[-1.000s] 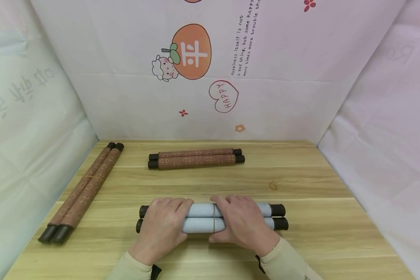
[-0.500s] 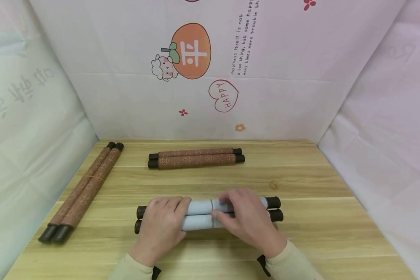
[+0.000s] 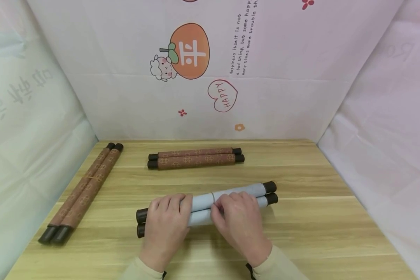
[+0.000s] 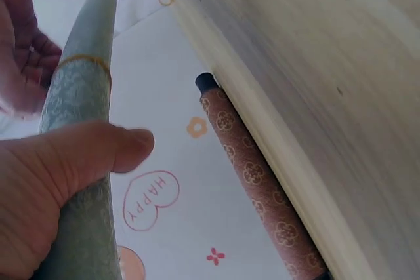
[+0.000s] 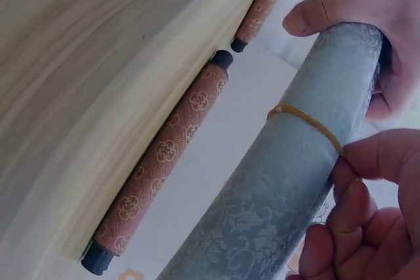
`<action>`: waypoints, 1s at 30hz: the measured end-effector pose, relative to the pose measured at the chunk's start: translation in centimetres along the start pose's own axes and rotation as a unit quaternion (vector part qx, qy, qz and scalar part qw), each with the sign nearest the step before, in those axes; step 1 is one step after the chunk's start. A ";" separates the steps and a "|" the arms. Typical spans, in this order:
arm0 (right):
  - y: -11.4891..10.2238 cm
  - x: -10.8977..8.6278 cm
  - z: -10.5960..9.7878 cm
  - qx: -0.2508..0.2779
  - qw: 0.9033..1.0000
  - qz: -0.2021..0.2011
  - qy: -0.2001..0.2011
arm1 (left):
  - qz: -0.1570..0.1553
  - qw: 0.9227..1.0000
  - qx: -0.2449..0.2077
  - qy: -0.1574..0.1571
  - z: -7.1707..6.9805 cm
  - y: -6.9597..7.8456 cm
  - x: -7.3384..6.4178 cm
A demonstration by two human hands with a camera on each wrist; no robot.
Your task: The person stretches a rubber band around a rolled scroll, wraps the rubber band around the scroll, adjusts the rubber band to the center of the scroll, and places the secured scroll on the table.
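Note:
A pale blue scroll (image 3: 203,202) with two rolls and dark end caps slants above the table, its right end farther away. My left hand (image 3: 167,229) grips its left part, the thumb lying along the near side in the left wrist view. Around the scroll's middle runs a thin rubber band (image 5: 308,121). My right hand (image 3: 239,223) pinches this band at the scroll's side between thumb and forefinger, seen in the right wrist view. The palm sides of both hands are hidden in the head view.
A brown patterned scroll (image 3: 196,158) lies across the back of the wooden table (image 3: 318,225). Another brown scroll (image 3: 85,190), with a band around it, lies slantwise at the left. White printed cloth (image 3: 266,105) walls the back and sides.
The blue scroll's right end has swung away from me and now covers the spot where a loose rubber band lay. My right hand has gone from gripping the scroll to pinching its band.

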State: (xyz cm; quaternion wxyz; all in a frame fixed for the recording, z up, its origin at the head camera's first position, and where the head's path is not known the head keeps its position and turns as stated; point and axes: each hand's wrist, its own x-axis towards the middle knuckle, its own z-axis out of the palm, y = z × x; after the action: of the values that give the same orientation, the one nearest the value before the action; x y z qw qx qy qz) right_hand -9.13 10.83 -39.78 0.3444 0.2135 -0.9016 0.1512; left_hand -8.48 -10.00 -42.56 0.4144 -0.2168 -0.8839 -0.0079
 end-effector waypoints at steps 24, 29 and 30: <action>0.0 0.1 -0.7 -0.009 0.998 -0.013 0.063 | -0.063 0.998 -0.004 0.025 0.6 0.6 0.3; 0.3 0.0 -1.0 -0.004 0.997 -0.016 0.072 | -0.081 0.997 -0.008 0.018 0.8 0.3 0.1; 0.4 -0.1 -1.0 -0.005 0.997 -0.015 0.069 | -0.084 0.996 -0.010 0.016 0.8 0.3 0.1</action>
State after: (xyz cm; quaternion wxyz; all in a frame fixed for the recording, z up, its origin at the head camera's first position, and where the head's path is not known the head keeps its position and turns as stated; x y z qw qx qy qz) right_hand -8.72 11.57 -39.15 0.4094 0.2142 -0.8730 0.1561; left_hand -9.00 -9.55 -43.01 0.4246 -0.1460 -0.8919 -0.0545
